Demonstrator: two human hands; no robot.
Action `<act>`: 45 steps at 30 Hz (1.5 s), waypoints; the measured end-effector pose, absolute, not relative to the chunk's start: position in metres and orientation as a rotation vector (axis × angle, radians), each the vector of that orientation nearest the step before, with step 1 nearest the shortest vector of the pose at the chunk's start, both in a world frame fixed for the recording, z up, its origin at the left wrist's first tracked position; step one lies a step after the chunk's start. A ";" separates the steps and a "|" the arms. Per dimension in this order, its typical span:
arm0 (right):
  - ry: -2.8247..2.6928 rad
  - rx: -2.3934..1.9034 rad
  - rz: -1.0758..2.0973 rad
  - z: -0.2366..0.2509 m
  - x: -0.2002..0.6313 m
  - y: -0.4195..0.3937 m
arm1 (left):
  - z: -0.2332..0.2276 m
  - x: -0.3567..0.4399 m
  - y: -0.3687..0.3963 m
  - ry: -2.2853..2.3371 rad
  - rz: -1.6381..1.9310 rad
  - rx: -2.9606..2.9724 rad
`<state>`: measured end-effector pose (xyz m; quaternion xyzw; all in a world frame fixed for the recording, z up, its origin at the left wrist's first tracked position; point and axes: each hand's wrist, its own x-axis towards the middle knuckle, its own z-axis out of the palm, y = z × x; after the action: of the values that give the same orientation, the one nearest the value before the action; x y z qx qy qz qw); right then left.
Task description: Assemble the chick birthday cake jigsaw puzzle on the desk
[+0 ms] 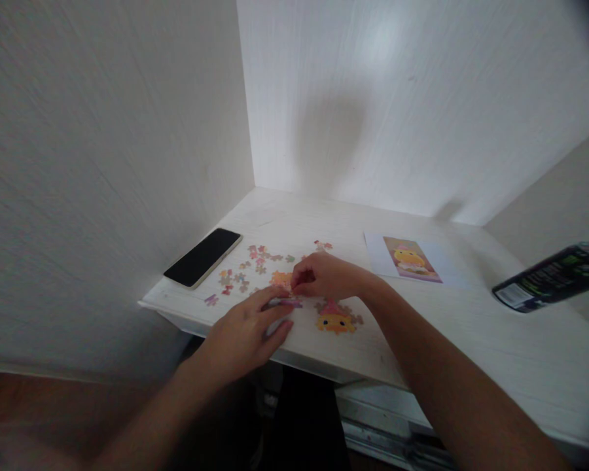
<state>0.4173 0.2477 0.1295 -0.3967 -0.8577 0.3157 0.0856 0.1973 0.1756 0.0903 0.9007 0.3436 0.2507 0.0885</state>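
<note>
Jigsaw pieces lie on a white desk (471,327). My left hand (248,333) rests flat near the front edge, its fingertips on a purple strip of joined pieces (287,303). My right hand (326,276) is curled just above it, fingers pinched on a small puzzle piece beside an orange joined patch (281,279). A finished yellow chick section (334,320) lies right of my left hand. Several loose pieces (248,268) are scattered to the left.
A black phone (203,256) lies face up at the desk's left edge. A printed reference picture (412,260) sits at the right. A dark can (552,278) lies on its side at the far right. Walls enclose the desk on both sides.
</note>
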 end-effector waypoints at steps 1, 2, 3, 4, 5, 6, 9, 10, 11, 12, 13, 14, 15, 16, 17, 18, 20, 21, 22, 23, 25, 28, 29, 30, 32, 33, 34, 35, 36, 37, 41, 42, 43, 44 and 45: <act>-2.553 -1.192 0.942 0.130 0.417 0.247 | 0.090 0.197 0.176 1.025 0.740 2.683; -2.547 -1.200 0.948 0.130 0.417 0.247 | 0.090 0.197 0.176 1.031 0.733 2.686; -2.540 -1.205 0.960 0.130 0.417 0.248 | 0.090 0.197 0.176 1.037 0.729 2.688; -2.533 -1.208 0.974 0.129 0.417 0.248 | 0.089 0.197 0.176 1.044 0.727 2.689; -2.527 -1.209 0.988 0.129 0.417 0.248 | 0.089 0.197 0.176 1.050 0.724 2.687; -2.522 -1.205 1.001 0.128 0.417 0.249 | 0.089 0.197 0.176 1.056 0.720 2.685; -2.514 -1.192 1.031 0.127 0.418 0.250 | 0.088 0.197 0.175 1.068 0.701 2.678; -2.515 -1.192 1.037 0.127 0.417 0.250 | 0.088 0.197 0.175 1.069 0.693 2.676; -2.521 -1.198 1.034 0.128 0.416 0.249 | 0.088 0.196 0.175 1.069 0.687 2.674; -2.533 -1.211 1.014 0.128 0.416 0.249 | 0.088 0.196 0.175 1.067 0.685 2.673; -2.547 -1.235 0.975 0.129 0.415 0.248 | 0.088 0.196 0.175 1.064 0.684 2.671; -2.562 -1.262 0.921 0.130 0.413 0.247 | 0.089 0.196 0.175 1.060 0.684 2.671; -2.571 -1.291 0.861 0.130 0.412 0.246 | 0.089 0.196 0.175 1.054 0.683 2.672; -2.569 -1.324 0.807 0.130 0.412 0.245 | 0.089 0.196 0.175 1.048 0.682 2.675; -2.558 -1.355 0.766 0.130 0.411 0.245 | 0.089 0.197 0.175 1.044 0.682 2.679; -2.544 -1.381 0.746 0.129 0.411 0.245 | 0.089 0.197 0.175 1.041 0.681 2.684; -2.521 -1.415 0.728 0.128 0.412 0.247 | 0.088 0.197 0.175 1.040 0.678 2.698; -2.509 -1.430 0.702 0.128 0.414 0.249 | 0.087 0.197 0.176 1.040 0.680 2.705; -2.494 -1.444 0.663 0.127 0.416 0.251 | 0.087 0.197 0.176 1.035 0.682 2.712; -2.471 -1.458 0.616 0.128 0.418 0.253 | 0.086 0.196 0.176 1.026 0.684 2.717; -2.399 -1.500 0.550 0.130 0.426 0.258 | 0.085 0.196 0.176 1.004 0.690 2.721; -2.305 -1.542 0.633 0.136 0.443 0.265 | 0.085 0.197 0.177 1.001 0.701 2.707; -2.289 -1.549 0.653 0.138 0.449 0.267 | 0.085 0.197 0.177 1.005 0.707 2.697; -2.280 -1.553 0.655 0.139 0.455 0.268 | 0.086 0.198 0.177 1.003 0.713 2.687; -2.262 -1.559 0.608 0.140 0.465 0.272 | 0.088 0.197 0.178 0.980 0.735 2.658; -2.246 -1.566 0.582 0.138 0.469 0.273 | 0.090 0.196 0.179 0.972 0.764 2.634; -2.227 -1.574 0.564 0.137 0.472 0.275 | 0.092 0.193 0.179 0.976 0.806 2.600; -2.212 -1.583 0.554 0.134 0.474 0.277 | 0.094 0.190 0.179 0.993 0.859 2.560; -2.205 -1.592 0.540 0.132 0.475 0.279 | 0.096 0.185 0.179 1.022 0.916 2.521; -2.209 -1.600 0.519 0.129 0.476 0.280 | 0.098 0.180 0.178 1.065 0.964 2.486; -2.233 -1.606 0.463 0.122 0.478 0.285 | 0.103 0.159 0.169 1.238 0.906 2.416; -2.223 -1.602 0.465 0.121 0.478 0.286 | 0.103 0.156 0.166 1.261 0.863 2.402; -2.211 -1.600 0.470 0.120 0.478 0.286 | 0.103 0.154 0.164 1.273 0.829 2.387; -2.202 -1.603 0.474 0.120 0.479 0.286 | 0.104 0.153 0.162 1.280 0.811 2.372; -2.200 -1.605 0.473 0.120 0.478 0.286 | 0.104 0.153 0.161 1.285 0.807 2.357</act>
<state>0.4784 0.2862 0.1196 -0.5703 -0.7818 0.1682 0.1878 0.1527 0.1607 0.1037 0.8288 0.4518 0.2839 0.1681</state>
